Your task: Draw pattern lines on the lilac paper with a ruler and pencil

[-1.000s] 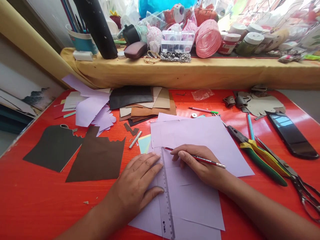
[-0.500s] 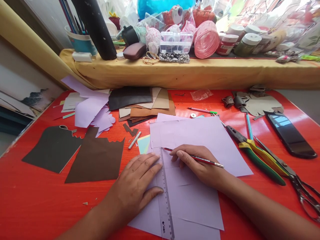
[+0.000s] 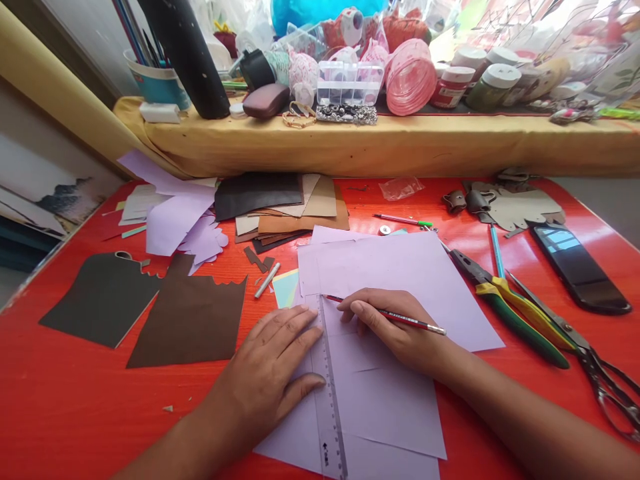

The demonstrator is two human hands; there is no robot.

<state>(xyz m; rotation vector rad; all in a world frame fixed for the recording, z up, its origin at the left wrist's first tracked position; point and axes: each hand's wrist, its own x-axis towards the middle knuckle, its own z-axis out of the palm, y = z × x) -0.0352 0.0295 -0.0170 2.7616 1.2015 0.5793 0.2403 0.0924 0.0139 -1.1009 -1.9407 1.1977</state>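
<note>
Sheets of lilac paper (image 3: 390,407) lie overlapped on the red table, with a few short lines on them. A clear plastic ruler (image 3: 329,407) runs lengthwise over the paper. My left hand (image 3: 275,370) rests flat on the ruler's left side, fingers stretched out and pressing it down. In my right hand (image 3: 387,323) is a dark red pencil (image 3: 415,321), pinched between thumb and fingers. Its tip touches the paper by the ruler's top right corner. The right hand rests on the paper, just right of the ruler.
Brown leather pieces (image 3: 193,323) lie left; stacked leather (image 3: 280,200) and lilac scraps (image 3: 180,220) lie behind. At right are green-yellow pliers (image 3: 520,313), metal scissors (image 3: 595,363) and a black phone (image 3: 583,267). A cloth-covered ledge (image 3: 350,148) with jars and boxes crosses the back.
The whole view has shifted very slightly. Both hands, the ruler and the pencil keep practically the same places on the paper.
</note>
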